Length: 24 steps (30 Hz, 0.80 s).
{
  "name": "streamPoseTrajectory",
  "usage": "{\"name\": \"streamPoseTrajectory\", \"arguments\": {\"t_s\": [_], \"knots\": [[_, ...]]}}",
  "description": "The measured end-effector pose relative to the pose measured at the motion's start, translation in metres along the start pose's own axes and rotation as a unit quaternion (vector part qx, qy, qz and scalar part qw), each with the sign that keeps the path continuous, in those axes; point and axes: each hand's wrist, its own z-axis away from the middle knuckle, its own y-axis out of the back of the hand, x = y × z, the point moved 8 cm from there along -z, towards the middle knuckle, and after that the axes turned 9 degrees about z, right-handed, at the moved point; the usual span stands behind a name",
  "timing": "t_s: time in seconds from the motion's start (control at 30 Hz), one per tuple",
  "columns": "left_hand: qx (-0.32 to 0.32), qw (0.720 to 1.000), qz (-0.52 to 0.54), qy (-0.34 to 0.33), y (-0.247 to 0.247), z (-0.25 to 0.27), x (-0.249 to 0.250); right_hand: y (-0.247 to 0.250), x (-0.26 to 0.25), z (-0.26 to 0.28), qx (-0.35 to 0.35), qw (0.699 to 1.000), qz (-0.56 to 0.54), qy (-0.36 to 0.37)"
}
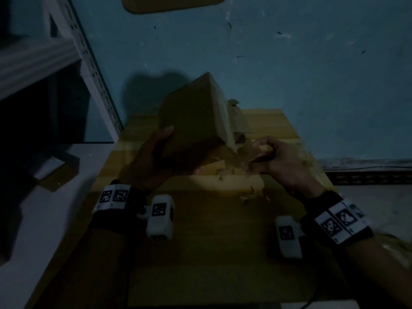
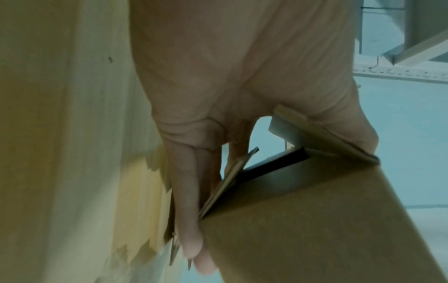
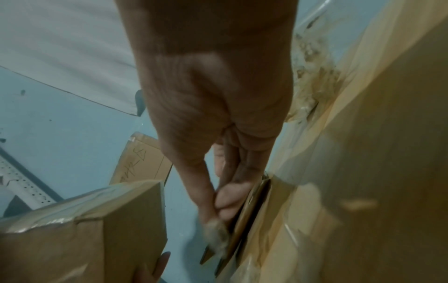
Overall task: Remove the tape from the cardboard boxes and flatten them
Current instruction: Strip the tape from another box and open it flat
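A brown cardboard box (image 1: 191, 121) hangs tilted above the wooden table (image 1: 223, 230). My left hand (image 1: 156, 157) grips its lower left corner, thumb on the near face and fingers (image 2: 189, 220) under an open flap. Clear tape (image 1: 223, 117) runs down the box's right edge. My right hand (image 1: 267, 157) is at the box's lower right corner. Its thumb and fingers pinch a crumpled wad of tape (image 3: 218, 233). The right wrist view shows the box (image 3: 72, 239) to the left of the pinch and wrinkled tape along its top edge.
Tape and cardboard scraps (image 1: 252, 192) lie on the table below my right hand. More cardboard (image 1: 238, 121) sits behind the box. A metal rack (image 1: 89, 63) stands at the left, with a small box (image 1: 53, 170) on the floor beside it. The blue wall is close behind.
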Motion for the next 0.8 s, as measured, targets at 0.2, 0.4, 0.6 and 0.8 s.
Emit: {"name": "streamPoseTrajectory", "arguments": {"t_s": [0.2, 0.4, 0.6, 0.8], "knots": [[0.014, 0.998, 0.042, -0.034, 0.001, 0.001, 0.004, -0.021, -0.001, -0.001, -0.043, 0.994, 0.102, 0.027], [0.012, 1.000, 0.018, -0.016, -0.001, 0.001, 0.000, -0.045, -0.001, -0.005, -0.099, 0.987, 0.123, 0.033], [0.003, 1.000, -0.003, -0.006, -0.004, -0.001, -0.003, -0.072, 0.008, -0.006, -0.218, 0.952, 0.204, 0.063], [0.007, 1.000, -0.002, 0.007, -0.003, -0.002, -0.006, -0.069, 0.005, -0.007, -0.193, 0.960, 0.189, 0.071]]}}
